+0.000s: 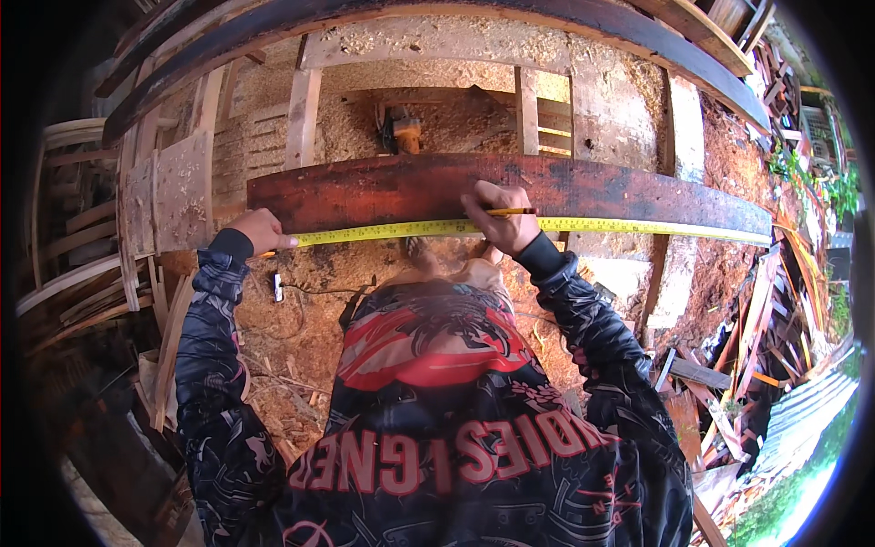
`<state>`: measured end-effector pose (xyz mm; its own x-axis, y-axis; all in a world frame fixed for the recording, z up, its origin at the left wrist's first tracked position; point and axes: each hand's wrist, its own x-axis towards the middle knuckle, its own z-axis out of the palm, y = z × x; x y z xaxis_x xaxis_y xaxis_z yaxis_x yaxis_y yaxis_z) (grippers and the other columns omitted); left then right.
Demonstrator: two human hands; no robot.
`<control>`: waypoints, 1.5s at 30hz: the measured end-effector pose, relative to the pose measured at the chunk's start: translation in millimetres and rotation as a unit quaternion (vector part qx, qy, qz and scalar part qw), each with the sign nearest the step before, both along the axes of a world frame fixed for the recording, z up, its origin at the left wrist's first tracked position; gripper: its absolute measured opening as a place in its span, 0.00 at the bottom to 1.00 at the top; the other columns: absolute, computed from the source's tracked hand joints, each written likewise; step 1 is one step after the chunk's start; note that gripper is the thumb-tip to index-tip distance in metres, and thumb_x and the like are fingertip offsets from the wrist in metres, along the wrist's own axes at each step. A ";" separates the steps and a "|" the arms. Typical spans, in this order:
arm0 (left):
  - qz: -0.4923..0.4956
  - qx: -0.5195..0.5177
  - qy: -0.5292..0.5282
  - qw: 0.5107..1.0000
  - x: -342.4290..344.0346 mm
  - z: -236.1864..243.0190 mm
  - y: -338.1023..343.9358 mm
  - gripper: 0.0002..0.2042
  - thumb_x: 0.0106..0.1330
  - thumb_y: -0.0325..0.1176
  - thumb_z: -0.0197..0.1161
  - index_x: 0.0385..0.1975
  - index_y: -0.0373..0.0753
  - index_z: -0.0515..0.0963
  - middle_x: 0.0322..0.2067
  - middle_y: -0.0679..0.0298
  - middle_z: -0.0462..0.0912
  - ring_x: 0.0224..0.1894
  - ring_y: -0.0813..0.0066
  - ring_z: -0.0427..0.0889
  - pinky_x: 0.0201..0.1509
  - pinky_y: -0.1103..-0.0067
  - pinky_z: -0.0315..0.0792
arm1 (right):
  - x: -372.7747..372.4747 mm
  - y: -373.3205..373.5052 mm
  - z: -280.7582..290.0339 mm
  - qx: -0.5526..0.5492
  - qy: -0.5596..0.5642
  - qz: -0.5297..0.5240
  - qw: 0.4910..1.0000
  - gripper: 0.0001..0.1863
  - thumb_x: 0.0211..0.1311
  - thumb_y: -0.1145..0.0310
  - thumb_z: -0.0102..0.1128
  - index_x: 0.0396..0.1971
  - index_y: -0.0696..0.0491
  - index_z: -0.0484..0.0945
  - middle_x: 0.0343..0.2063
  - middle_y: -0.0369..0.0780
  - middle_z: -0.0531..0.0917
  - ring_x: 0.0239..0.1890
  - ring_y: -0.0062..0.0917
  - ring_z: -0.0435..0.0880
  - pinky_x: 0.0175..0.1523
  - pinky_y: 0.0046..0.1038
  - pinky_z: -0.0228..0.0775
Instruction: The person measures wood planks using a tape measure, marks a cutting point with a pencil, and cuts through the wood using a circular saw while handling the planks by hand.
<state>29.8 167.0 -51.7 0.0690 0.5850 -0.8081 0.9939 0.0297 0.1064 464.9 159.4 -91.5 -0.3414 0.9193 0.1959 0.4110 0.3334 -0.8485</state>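
A long reddish-brown plank [365,190] with dark stains lies crosswise in front of me. Along its near edge runs the yellow blade of a tape measure [392,232], stretched out to the plank's far right end. My left hand [260,231] is closed on the tape's left end, by the plank's left corner. A bit of orange shows beneath that hand; I cannot make out what it is. Midway along, my right hand [506,215] grips a yellow pencil [512,211], its fingers over the plank's near edge and the tape. The right fingertips are partly hidden.
Beyond the plank, an orange-and-black power tool [404,132] sits among sawdust. A dark curved-looking beam [437,16] crosses the far side above pale wooden supports [303,114]. Scrap wood [752,319] is heaped at right, more strips [91,310] at left. A cable [324,290] lies below.
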 end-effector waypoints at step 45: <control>0.031 0.259 -0.404 0.877 236.4 75.3 -10.2 0.18 0.75 0.43 0.48 0.51 0.34 0.71 0.43 0.47 0.77 0.47 0.55 0.77 0.50 0.68 0.70 | 162.7 71.7 133.4 0.134 -0.208 -0.057 0.967 0.16 0.62 0.79 0.57 0.50 0.56 0.80 0.33 0.37 0.86 0.30 0.18 0.82 0.36 0.22 0.77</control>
